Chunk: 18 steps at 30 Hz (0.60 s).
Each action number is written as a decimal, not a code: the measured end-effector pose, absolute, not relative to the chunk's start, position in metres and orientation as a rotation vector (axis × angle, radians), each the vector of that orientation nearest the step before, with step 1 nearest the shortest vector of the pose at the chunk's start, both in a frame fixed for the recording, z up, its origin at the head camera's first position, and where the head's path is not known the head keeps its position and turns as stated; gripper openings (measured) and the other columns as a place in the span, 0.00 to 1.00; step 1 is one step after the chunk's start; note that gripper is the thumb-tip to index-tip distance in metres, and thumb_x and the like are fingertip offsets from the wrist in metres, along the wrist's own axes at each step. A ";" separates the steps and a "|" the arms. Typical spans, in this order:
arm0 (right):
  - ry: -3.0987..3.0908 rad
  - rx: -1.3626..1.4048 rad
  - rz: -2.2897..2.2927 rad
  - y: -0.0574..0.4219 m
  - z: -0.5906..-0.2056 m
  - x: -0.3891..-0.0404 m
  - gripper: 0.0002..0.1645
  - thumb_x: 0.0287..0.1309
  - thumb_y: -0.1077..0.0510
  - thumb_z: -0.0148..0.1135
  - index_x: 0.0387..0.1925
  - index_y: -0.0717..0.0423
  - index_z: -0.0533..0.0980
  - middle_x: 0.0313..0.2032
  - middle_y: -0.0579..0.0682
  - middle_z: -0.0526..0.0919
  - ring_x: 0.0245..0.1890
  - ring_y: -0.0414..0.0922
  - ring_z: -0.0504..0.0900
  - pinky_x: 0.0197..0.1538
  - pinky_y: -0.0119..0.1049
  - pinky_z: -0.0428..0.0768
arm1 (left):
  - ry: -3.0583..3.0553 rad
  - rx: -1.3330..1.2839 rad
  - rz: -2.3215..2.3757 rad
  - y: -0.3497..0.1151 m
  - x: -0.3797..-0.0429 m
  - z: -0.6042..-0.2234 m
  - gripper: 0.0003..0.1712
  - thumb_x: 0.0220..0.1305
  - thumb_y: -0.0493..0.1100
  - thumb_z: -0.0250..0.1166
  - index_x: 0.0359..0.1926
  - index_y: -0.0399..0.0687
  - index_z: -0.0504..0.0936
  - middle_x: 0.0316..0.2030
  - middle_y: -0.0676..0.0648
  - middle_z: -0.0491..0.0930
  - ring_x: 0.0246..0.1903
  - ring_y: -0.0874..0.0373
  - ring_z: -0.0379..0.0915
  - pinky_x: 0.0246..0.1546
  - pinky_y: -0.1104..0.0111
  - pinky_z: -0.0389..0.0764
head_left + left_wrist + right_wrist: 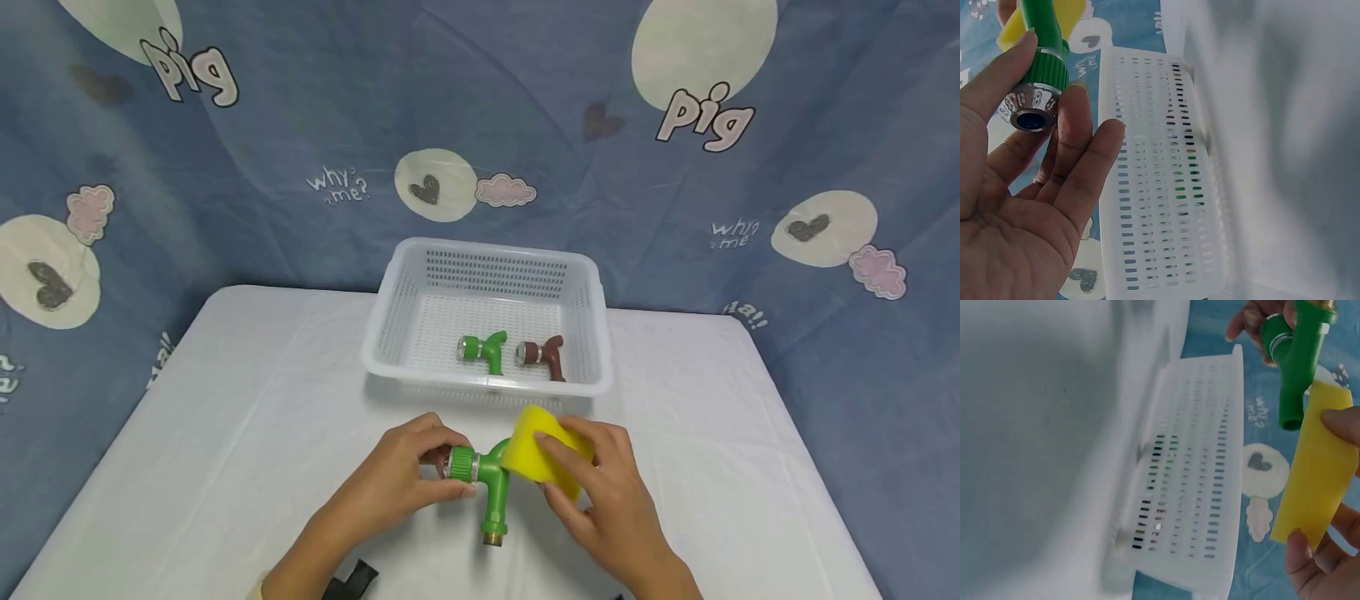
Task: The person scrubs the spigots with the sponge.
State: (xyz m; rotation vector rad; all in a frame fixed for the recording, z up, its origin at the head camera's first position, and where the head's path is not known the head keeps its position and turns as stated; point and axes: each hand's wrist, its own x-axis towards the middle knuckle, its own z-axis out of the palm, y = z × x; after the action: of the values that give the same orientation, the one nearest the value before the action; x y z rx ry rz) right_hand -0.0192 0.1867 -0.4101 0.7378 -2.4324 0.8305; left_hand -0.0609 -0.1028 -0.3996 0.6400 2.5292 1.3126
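Note:
In the head view my left hand (pixel 401 479) grips a green plastic tap (pixel 493 483) by its ribbed, silver-collared end. The tap's brass-tipped end points down toward me, over the white cloth. My right hand (pixel 618 504) pinches a yellow sponge (pixel 534 450) between thumb and fingers, its edge overlapping the tap's upper branch. The left wrist view shows the silver collar (pixel 1032 103) with a dark round opening, thumb and fingers around it. Seen from the right wrist, the sponge (pixel 1316 469) is a thick slab beside the green tap (pixel 1300 362).
Behind the hands stands a white perforated basket (pixel 442 377). Inside it lie another green tap (pixel 489 348) and a brown tap (pixel 546 357). A black object (pixel 352 579) lies near the left forearm. A blue printed cloth (pixel 300 233) hangs behind the table.

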 end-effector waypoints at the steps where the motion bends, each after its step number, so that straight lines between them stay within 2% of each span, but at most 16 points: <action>1: -2.421 0.727 0.840 0.187 -0.410 -0.019 0.25 0.78 0.39 0.54 0.62 0.46 0.82 0.62 0.54 0.77 0.55 0.53 0.70 0.46 0.33 0.75 | 2.526 0.636 1.321 -0.103 -0.061 -0.400 0.22 0.54 0.57 0.83 0.48 0.60 0.87 0.36 0.60 0.75 0.37 0.65 0.77 0.43 0.67 0.84; 6: -2.386 0.751 0.901 0.184 -0.408 -0.016 0.26 0.77 0.37 0.54 0.63 0.46 0.81 0.63 0.53 0.76 0.56 0.51 0.69 0.48 0.30 0.70 | 2.525 0.596 1.347 -0.102 -0.063 -0.399 0.23 0.53 0.56 0.83 0.48 0.62 0.87 0.37 0.59 0.75 0.37 0.64 0.77 0.45 0.65 0.85; 11: -2.350 0.923 0.879 0.174 -0.406 -0.011 0.25 0.77 0.40 0.55 0.65 0.45 0.79 0.65 0.53 0.75 0.58 0.51 0.70 0.59 0.28 0.71 | 2.532 0.587 1.357 -0.102 -0.063 -0.399 0.23 0.53 0.49 0.84 0.49 0.60 0.87 0.36 0.58 0.74 0.37 0.64 0.77 0.46 0.63 0.86; 15: -2.362 0.988 0.804 0.168 -0.408 -0.008 0.24 0.78 0.41 0.53 0.64 0.44 0.80 0.65 0.54 0.75 0.57 0.51 0.71 0.60 0.35 0.76 | 2.529 0.585 1.366 -0.102 -0.063 -0.399 0.24 0.52 0.43 0.85 0.50 0.60 0.87 0.36 0.58 0.74 0.37 0.64 0.77 0.45 0.64 0.86; 18: -2.423 0.931 0.748 0.169 -0.410 -0.008 0.24 0.78 0.40 0.50 0.64 0.43 0.80 0.64 0.53 0.76 0.56 0.51 0.71 0.54 0.43 0.82 | 2.523 0.580 1.373 -0.101 -0.063 -0.399 0.23 0.52 0.46 0.85 0.49 0.60 0.87 0.36 0.58 0.74 0.36 0.63 0.77 0.40 0.69 0.84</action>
State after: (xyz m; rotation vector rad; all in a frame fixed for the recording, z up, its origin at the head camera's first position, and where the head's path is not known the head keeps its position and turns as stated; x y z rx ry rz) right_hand -0.0082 0.1687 -0.4098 0.9307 -2.4228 0.7483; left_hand -0.0628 -0.1014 -0.3987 0.5805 2.5226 1.3728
